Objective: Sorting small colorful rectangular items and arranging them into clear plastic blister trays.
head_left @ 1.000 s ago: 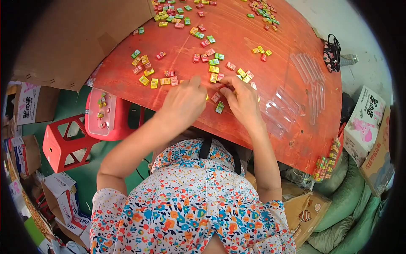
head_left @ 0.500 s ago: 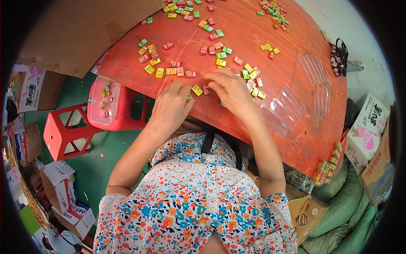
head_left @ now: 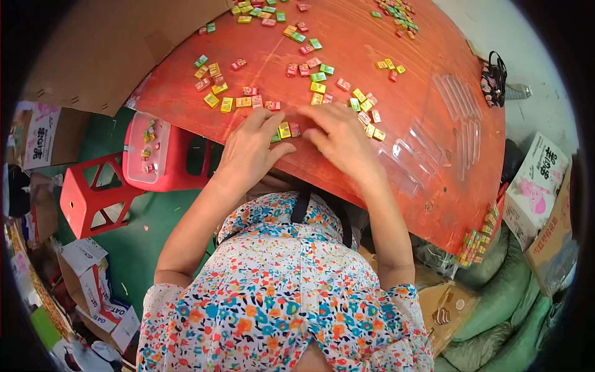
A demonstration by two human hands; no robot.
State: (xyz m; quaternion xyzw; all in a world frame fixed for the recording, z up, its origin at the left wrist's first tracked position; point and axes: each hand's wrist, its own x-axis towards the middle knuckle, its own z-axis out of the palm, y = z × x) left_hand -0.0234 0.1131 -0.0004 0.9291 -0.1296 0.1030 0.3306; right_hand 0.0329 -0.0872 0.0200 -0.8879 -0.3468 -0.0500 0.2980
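Between my hands, near the front edge of the red table, a short row holds a green little box (head_left: 276,137), a yellow little box (head_left: 284,130) and a pink little box (head_left: 295,129), side by side. My left hand (head_left: 251,144) rests at the left of this row, thumb spread from its fingers, with the green box partly behind it. To the right, my right hand (head_left: 339,137) lies palm down with its thumb apart from bent fingers. Nothing shows in its grasp. Loose boxes lie just beyond both hands, among them a red one (head_left: 272,105) and white-pink ones (head_left: 364,117).
Clear plastic trays (head_left: 427,146) lie on the red table (head_left: 396,208) at the right. More boxes lie in scattered groups toward the far side. Stacked boxes (head_left: 476,247) stand at the right corner. A cardboard sheet (head_left: 118,49) borders the left; a red stool (head_left: 93,195) stands below.
The yellow and pink boxes between my hands now sit close together in line with the green one. My left thumb has spread away from the row. The whole view has shifted slightly.
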